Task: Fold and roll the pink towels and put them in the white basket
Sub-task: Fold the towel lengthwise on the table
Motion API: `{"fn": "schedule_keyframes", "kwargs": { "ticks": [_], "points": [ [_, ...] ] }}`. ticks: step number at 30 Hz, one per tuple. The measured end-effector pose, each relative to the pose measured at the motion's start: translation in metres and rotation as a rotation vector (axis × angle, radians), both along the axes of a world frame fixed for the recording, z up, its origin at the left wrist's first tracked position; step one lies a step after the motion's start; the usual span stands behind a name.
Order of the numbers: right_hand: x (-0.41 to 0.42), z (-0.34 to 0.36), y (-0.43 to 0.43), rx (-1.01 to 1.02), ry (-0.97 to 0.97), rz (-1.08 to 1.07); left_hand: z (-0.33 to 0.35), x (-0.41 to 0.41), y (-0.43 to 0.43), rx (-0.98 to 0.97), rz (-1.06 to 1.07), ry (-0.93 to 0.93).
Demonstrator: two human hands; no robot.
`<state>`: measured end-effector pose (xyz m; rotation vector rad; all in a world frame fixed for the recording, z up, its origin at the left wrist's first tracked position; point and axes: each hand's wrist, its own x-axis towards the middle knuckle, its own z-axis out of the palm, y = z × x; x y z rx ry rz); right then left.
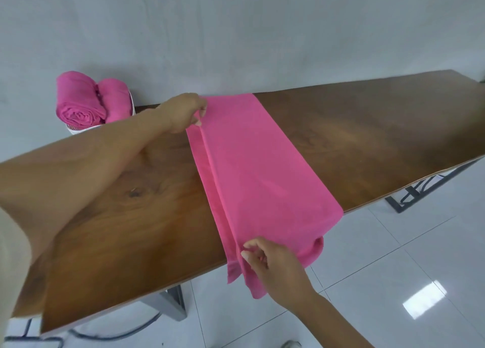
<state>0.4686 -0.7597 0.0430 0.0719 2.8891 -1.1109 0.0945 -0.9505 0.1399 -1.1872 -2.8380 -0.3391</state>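
Left hand (183,114): reached across the surface, thumb and fingers pinching the far end of the towel's folded edge.
Right hand (273,266): pinched the near end of the same edge, where the cloth hung over the surface's front.
Pink towel (262,164): lay flat between the two hands, stretched across the wooden surface (367,127), with a narrow strip folded along its left side.
White basket (81,130): beyond and left of the left hand, holding two rolled pink towels (78,103) side by side.
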Motion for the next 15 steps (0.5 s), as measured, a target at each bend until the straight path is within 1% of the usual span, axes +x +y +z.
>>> {"fn": "schedule_keyframes", "kwargs": {
  "ticks": [5, 8, 13, 15],
  "points": [
    [-0.002, -0.008, 0.005, 0.029, -0.020, -0.008, -0.026, 0.020, -0.009, 0.023, -0.037, 0.025],
    [-0.004, -0.011, 0.014, 0.030, -0.030, -0.031, -0.043, 0.037, -0.002, 0.039, -0.066, 0.008],
    [-0.005, -0.011, 0.032, 0.007, -0.054, -0.054, -0.066, 0.084, 0.025, 0.096, -0.136, -0.069],
    [-0.004, -0.012, 0.041, 0.029, -0.036, -0.062, -0.075, 0.111, 0.035, 0.114, -0.176, -0.125]
  ]
}}
